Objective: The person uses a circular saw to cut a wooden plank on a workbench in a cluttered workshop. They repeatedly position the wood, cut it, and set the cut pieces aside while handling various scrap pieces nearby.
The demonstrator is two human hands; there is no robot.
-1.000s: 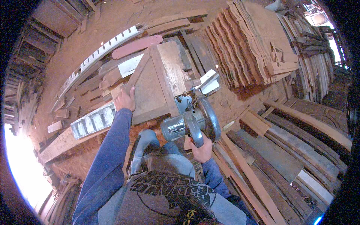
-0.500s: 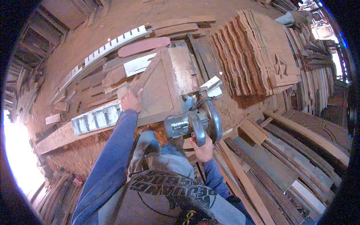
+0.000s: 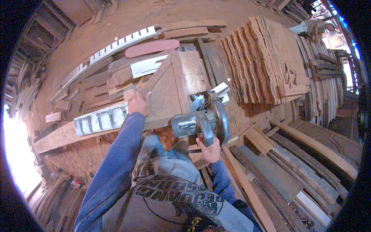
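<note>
My right hand [image 3: 210, 150] is wrapped around the rear handle of a dark circular saw [image 3: 184, 126]. The saw sits at the near right part of a light wooden board [image 3: 188, 71], its rounded guard facing right. Along the board's left side lies a triangular wooden guide [image 3: 160, 92], a frame with a flat panel inside. My left hand [image 3: 139, 104] grips the guide's left corner, thumb pointing away from me. The blade and the cut line are hidden beneath the saw.
Stacked boards with wavy edges [image 3: 266, 58] stand at the far right. Long planks [image 3: 293, 162] lie at the near right. A white slotted strip [image 3: 123, 43], a pink board [image 3: 152, 48] and a white-painted piece [image 3: 101, 119] lie on the left. A person [image 3: 309, 27] is at the far right.
The saw and my right hand have moved slightly away from me along the board. My left hand stays on the guide. The whole view has shifted a little.
</note>
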